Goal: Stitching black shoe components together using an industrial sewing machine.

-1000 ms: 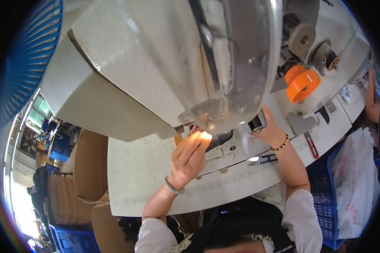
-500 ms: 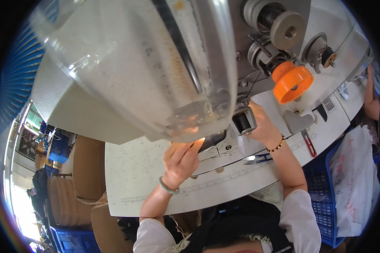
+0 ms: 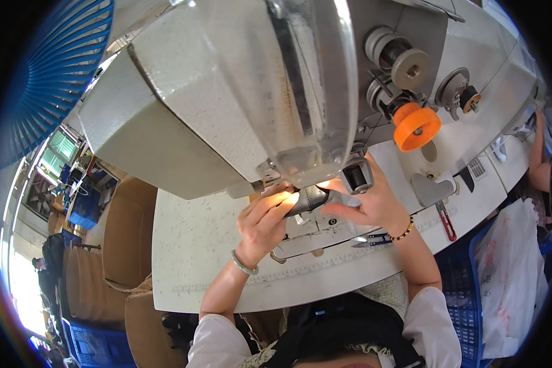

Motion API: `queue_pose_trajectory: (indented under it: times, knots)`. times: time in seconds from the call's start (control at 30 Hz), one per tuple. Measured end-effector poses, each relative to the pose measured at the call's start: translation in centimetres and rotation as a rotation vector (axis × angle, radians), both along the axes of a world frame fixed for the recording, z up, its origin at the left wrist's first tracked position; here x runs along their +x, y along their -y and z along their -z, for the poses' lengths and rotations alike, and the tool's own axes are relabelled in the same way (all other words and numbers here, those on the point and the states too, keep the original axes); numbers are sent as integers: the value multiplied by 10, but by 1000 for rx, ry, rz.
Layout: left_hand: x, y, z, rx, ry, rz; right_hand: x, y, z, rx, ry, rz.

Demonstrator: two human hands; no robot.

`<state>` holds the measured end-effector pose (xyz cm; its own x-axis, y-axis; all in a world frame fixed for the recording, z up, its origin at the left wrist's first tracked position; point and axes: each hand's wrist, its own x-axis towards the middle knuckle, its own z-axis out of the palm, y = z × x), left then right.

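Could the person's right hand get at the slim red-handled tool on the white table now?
Probably yes: only white tabletop separates the bare right hand from the slim red-handled tool, which looks mostly uncovered.

Clear glossy plastic guard (image 3: 328, 86), faintly textured painted sewing machine casing (image 3: 190, 116), orange plastic knob (image 3: 405, 122), matt cardboard box (image 3: 129, 236)

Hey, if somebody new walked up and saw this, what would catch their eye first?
Probably the bulky off-white machine head, filling the upper middle, with a clear curved guard in front. To the guard's right a bright orange knob stands out, and at the upper left a blue fan. Below, bright light falls on the fingers of the left grip, with the right grip opposite, across a dark grey piece.
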<state>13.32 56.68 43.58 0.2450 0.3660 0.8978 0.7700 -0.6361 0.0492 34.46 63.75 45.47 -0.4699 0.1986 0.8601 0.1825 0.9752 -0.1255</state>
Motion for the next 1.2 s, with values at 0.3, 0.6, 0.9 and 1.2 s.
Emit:
queue_pose_trajectory:
  times: [0.3, 0.6, 0.9, 1.2]
  knots:
    - [-4, -4, 3, -23, 11, 19, -3, -1, 6, 73, -21, 55]
    - [-4, -6, 1, -14, 26, 2, -6, -1, 6, -10, -39, 33]
    - [0, -3, 2, 17, 1, -31, -8, -6, 21, -87, -100, -78]
    - [-2, -5, 4, -15, 35, -36, -12, -6, 19, -146, -149, -112]
